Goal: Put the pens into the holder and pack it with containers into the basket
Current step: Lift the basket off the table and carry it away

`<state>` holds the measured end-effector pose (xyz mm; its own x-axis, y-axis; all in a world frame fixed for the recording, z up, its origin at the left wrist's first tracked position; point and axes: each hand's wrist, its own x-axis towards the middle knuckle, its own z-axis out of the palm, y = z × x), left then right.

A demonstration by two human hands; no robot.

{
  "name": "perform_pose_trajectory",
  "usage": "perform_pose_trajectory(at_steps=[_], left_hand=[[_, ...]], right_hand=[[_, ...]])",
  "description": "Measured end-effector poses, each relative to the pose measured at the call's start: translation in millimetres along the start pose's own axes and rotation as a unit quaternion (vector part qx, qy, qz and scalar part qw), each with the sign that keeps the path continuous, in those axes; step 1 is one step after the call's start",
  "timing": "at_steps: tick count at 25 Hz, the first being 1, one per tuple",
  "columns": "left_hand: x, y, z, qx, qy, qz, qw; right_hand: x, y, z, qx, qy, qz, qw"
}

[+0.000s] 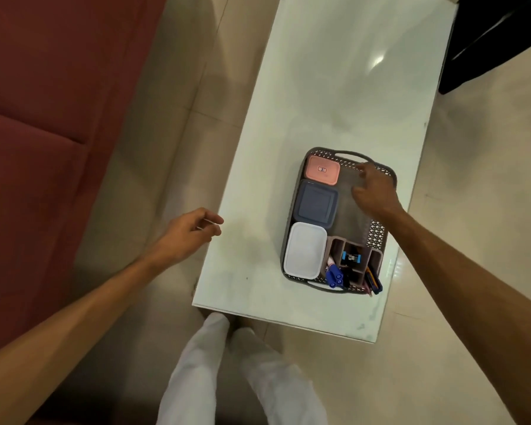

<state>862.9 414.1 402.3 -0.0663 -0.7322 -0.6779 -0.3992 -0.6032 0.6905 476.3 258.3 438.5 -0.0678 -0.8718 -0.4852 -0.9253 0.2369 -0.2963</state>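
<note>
Holder (354, 262) in basket (380, 237) (near end)

Plastic goods sitting on a glossy tabletop.

I am seeing the table (334, 87) showing a smooth, pale, polished top that is throwing back a bright glare toward its one o'clock corner. The basket (377, 237) is looking like grey moulded plastic, its walls pierced in a lattice. Along its nine o'clock side, the pink container (322, 169), the blue container (316, 204) and the white container (305, 254) are showing smooth, matt plastic lids. At six o'clock the holder (354, 262) is looking like dull, taupe plastic, and the pens (334, 276) are showing shiny blue plastic caps. The floor (172, 133) is gleaming like polished tile; the sofa (59, 87) is looking like matt maroon cloth; the trousers (190, 378) are looking like soft, pale cloth.
</note>
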Motion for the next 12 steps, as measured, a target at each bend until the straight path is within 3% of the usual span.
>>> perform_pose_trajectory(at_steps=[6,12], left_hand=[[-17,-8,11,-0.042,-0.008,-0.053,0.998],[-41,-25,84,-0.119,0.024,-0.140,0.983]], right_hand=[[6,7,-51,-0.088,0.013,-0.032,0.996],[42,24,-46,-0.113,-0.032,-0.058,0.991]])
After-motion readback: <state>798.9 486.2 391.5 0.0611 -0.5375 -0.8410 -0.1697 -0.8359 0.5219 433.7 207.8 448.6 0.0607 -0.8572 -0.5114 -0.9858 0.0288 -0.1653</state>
